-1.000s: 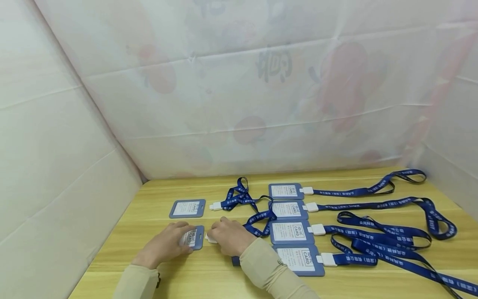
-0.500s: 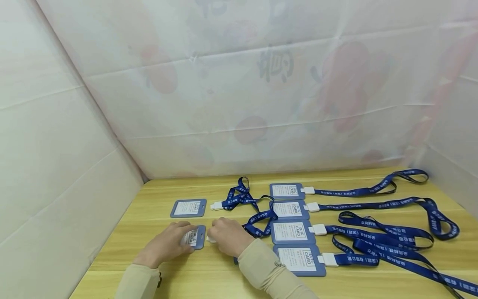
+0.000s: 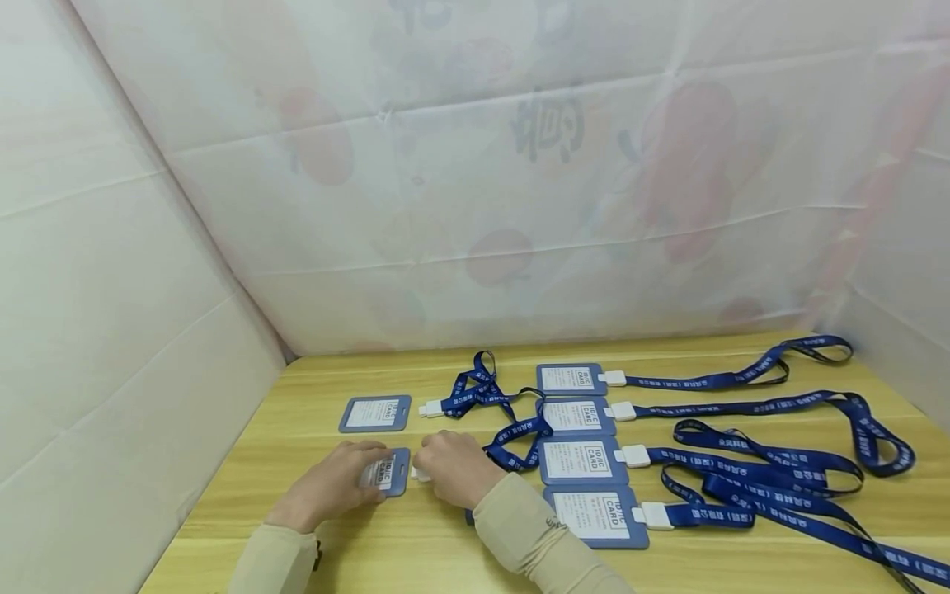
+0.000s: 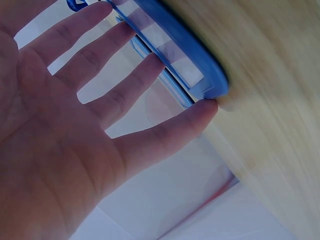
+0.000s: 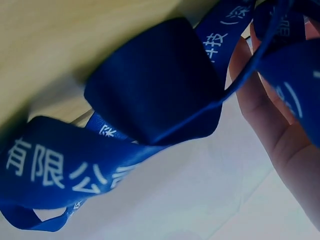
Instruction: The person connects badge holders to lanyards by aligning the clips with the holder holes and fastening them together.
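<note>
In the head view my left hand (image 3: 336, 484) holds a blue ID card holder (image 3: 398, 474) flat on the table, fingers at its far edge and thumb at its near edge. The left wrist view shows the fingertips lined along the blue rim of that holder (image 4: 172, 47). Just to the right, my right hand (image 3: 458, 468) grips the white clip (image 3: 420, 474) of a dark blue lanyard; a small gap separates clip and holder slot. Most of the clip is hidden under the fingers. Loops of the lanyard (image 5: 155, 85) fill the right wrist view.
Behind the hands lie another card holder (image 3: 374, 414) and a lanyard with a white clip (image 3: 432, 408), apart. On the right, several holders joined to lanyards lie in a column, the nearest holder (image 3: 599, 544) beside my right sleeve. A white curtain (image 3: 445, 206) backs the table (image 3: 223, 528).
Both hands stay nearly in place on the holder and the clip. The right hand shifts very slightly, and a little more of the white clip shows. The head view drifts slightly.
</note>
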